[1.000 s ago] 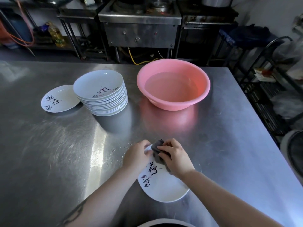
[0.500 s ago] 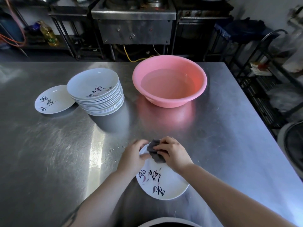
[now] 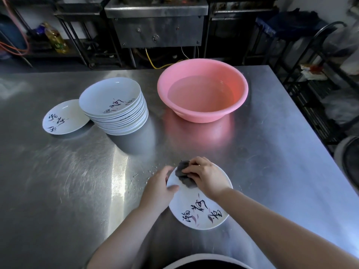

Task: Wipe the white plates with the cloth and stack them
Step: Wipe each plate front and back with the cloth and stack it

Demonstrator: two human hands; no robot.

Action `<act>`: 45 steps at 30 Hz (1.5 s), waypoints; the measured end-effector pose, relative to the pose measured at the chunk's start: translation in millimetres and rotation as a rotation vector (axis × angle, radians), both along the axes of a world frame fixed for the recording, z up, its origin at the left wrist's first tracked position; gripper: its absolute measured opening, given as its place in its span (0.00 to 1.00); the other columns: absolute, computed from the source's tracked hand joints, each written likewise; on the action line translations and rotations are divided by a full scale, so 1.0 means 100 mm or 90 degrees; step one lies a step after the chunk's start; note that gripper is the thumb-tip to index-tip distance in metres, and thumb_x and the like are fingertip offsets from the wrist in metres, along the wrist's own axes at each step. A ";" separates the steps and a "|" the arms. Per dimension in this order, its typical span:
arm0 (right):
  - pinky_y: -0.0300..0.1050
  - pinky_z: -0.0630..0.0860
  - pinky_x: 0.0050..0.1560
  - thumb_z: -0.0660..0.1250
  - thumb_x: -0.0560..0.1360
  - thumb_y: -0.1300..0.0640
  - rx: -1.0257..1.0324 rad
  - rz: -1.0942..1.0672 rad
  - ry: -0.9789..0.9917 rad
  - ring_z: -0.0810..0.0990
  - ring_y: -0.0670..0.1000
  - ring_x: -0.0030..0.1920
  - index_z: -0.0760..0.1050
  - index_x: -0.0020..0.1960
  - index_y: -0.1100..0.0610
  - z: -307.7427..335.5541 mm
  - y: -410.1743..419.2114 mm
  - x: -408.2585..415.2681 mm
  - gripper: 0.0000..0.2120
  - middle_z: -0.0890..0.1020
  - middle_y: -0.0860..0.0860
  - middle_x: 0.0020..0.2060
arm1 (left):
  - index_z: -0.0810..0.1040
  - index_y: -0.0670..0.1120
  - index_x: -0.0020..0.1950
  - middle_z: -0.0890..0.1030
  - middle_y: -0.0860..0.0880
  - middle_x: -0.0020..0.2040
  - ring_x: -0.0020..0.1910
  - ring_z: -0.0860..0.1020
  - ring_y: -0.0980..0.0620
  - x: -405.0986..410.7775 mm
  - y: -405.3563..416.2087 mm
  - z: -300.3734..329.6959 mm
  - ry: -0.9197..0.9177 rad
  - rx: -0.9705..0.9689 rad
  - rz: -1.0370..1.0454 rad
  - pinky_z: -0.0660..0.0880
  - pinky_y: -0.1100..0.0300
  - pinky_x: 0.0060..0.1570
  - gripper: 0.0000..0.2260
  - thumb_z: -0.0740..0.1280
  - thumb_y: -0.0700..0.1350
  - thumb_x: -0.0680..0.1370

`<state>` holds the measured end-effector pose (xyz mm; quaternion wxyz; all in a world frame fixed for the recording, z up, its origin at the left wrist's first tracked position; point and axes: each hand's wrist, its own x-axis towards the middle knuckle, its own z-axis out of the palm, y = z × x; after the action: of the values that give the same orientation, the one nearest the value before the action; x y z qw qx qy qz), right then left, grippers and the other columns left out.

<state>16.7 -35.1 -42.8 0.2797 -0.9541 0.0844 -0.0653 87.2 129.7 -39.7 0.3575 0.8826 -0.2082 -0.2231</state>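
Both hands curled: right hand (image 3: 206, 176) presses cloth (image 3: 183, 176) on plate (image 3: 202, 214), left hand (image 3: 159, 188) gripping its rim.

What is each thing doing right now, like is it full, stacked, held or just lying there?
Plate being wiped: on the table, left hand gripping its rim.
Cloth: pressed on that plate by the right hand.
Plate stack: piled up, untouched.
Single plate: lying flat, alone.
Pink basin: holding water.

plate (image 3: 202, 208) turned round under the hands since a second ago, its black lettering now along the near rim, grey cloth (image 3: 183, 174) shifted toward the far-left rim, right hand (image 3: 206, 176) with it
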 end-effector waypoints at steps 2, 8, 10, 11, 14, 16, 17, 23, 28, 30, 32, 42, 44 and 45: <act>0.37 0.69 0.52 0.65 0.78 0.59 -0.006 0.002 0.014 0.73 0.50 0.56 0.83 0.56 0.52 0.02 -0.04 0.02 0.11 0.78 0.49 0.53 | 0.76 0.53 0.61 0.78 0.55 0.44 0.45 0.78 0.54 0.05 -0.02 0.01 0.018 -0.015 0.016 0.68 0.68 0.41 0.19 0.73 0.39 0.73; 0.47 0.76 0.40 0.68 0.74 0.59 -0.062 -0.134 0.026 0.72 0.51 0.52 0.83 0.51 0.51 0.02 -0.14 -0.17 0.09 0.76 0.49 0.46 | 0.75 0.53 0.57 0.80 0.57 0.42 0.42 0.79 0.57 -0.04 0.16 -0.02 0.009 -0.021 0.107 0.69 0.69 0.38 0.16 0.73 0.40 0.74; 0.48 0.76 0.42 0.66 0.75 0.59 -0.025 -0.139 0.021 0.72 0.50 0.53 0.83 0.51 0.51 0.01 -0.10 -0.16 0.09 0.77 0.48 0.47 | 0.71 0.54 0.57 0.79 0.56 0.42 0.42 0.79 0.56 -0.10 0.20 -0.02 0.018 0.035 0.054 0.73 0.63 0.39 0.16 0.73 0.45 0.74; 0.49 0.76 0.45 0.66 0.76 0.60 -0.009 -0.128 0.022 0.72 0.49 0.53 0.83 0.52 0.50 0.00 -0.09 -0.13 0.10 0.77 0.47 0.48 | 0.70 0.54 0.57 0.79 0.56 0.43 0.43 0.79 0.55 -0.11 0.19 0.00 0.016 0.052 0.032 0.75 0.59 0.41 0.16 0.73 0.47 0.73; 0.48 0.74 0.51 0.66 0.77 0.60 0.010 -0.038 0.043 0.72 0.49 0.55 0.83 0.53 0.50 0.01 -0.08 0.01 0.10 0.77 0.47 0.51 | 0.71 0.54 0.64 0.78 0.54 0.51 0.50 0.78 0.53 -0.03 0.08 0.06 -0.012 0.040 0.018 0.75 0.57 0.51 0.21 0.73 0.47 0.73; 0.49 0.74 0.52 0.66 0.77 0.59 0.018 0.016 0.054 0.73 0.49 0.55 0.83 0.53 0.49 0.01 -0.08 0.10 0.09 0.77 0.47 0.51 | 0.72 0.53 0.69 0.78 0.52 0.54 0.54 0.77 0.52 0.05 -0.02 0.07 -0.011 0.031 0.009 0.74 0.57 0.55 0.24 0.72 0.43 0.74; 0.49 0.74 0.52 0.66 0.77 0.58 0.014 0.031 0.058 0.73 0.49 0.55 0.83 0.53 0.49 0.02 -0.08 0.13 0.09 0.77 0.46 0.51 | 0.74 0.53 0.68 0.79 0.51 0.54 0.54 0.77 0.52 0.08 -0.06 0.07 -0.006 0.026 0.006 0.74 0.59 0.53 0.23 0.71 0.41 0.74; 0.46 0.76 0.43 0.67 0.75 0.57 -0.060 -0.041 0.031 0.71 0.47 0.55 0.82 0.53 0.47 0.01 -0.21 0.02 0.10 0.76 0.45 0.48 | 0.82 0.52 0.58 0.82 0.51 0.45 0.43 0.80 0.55 0.10 0.02 -0.03 0.004 -0.041 0.125 0.70 0.68 0.40 0.18 0.71 0.35 0.72; 0.44 0.75 0.48 0.65 0.77 0.58 -0.071 -0.065 0.088 0.72 0.48 0.56 0.82 0.55 0.47 0.07 -0.21 -0.38 0.12 0.77 0.44 0.51 | 0.81 0.53 0.57 0.82 0.53 0.43 0.42 0.79 0.58 0.03 0.03 -0.04 -0.003 -0.058 0.181 0.68 0.69 0.38 0.18 0.71 0.36 0.72; 0.43 0.74 0.51 0.66 0.76 0.58 -0.040 -0.062 0.085 0.73 0.49 0.57 0.83 0.55 0.47 0.06 -0.07 -0.57 0.12 0.78 0.45 0.53 | 0.81 0.54 0.56 0.81 0.55 0.42 0.41 0.78 0.60 -0.03 0.04 -0.06 -0.010 -0.066 0.199 0.68 0.69 0.37 0.18 0.71 0.36 0.72; 0.41 0.71 0.53 0.67 0.75 0.59 0.021 -0.022 0.079 0.74 0.50 0.56 0.83 0.54 0.48 0.05 0.15 -0.65 0.11 0.79 0.46 0.53 | 0.81 0.55 0.54 0.80 0.58 0.40 0.39 0.77 0.63 -0.08 0.05 -0.07 -0.019 -0.066 0.215 0.67 0.70 0.35 0.17 0.71 0.36 0.71; 0.43 0.72 0.54 0.67 0.76 0.59 0.021 -0.032 0.080 0.73 0.48 0.58 0.84 0.54 0.49 0.07 0.08 -0.61 0.11 0.78 0.47 0.53 | 0.79 0.51 0.61 0.80 0.53 0.50 0.46 0.80 0.53 -0.14 0.25 -0.10 -0.028 -0.109 0.181 0.69 0.70 0.42 0.19 0.73 0.37 0.72; 0.43 0.72 0.55 0.67 0.76 0.60 0.020 -0.023 0.090 0.73 0.48 0.57 0.83 0.54 0.49 0.09 0.07 -0.59 0.11 0.78 0.47 0.52 | 0.76 0.49 0.66 0.74 0.52 0.59 0.52 0.78 0.53 -0.17 0.33 -0.08 -0.087 -0.103 0.149 0.69 0.67 0.51 0.24 0.76 0.38 0.71; 0.43 0.73 0.55 0.67 0.76 0.60 0.020 -0.022 0.091 0.73 0.48 0.57 0.83 0.54 0.49 0.10 0.07 -0.58 0.11 0.78 0.47 0.52 | 0.76 0.49 0.66 0.72 0.52 0.62 0.57 0.75 0.55 -0.18 0.38 -0.08 -0.139 -0.114 0.117 0.67 0.66 0.58 0.26 0.77 0.39 0.70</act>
<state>-41.7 -27.8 -33.0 0.2867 -0.9503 0.1215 -0.0002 68.8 168.0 -47.6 0.4287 0.8818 -0.1829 -0.0726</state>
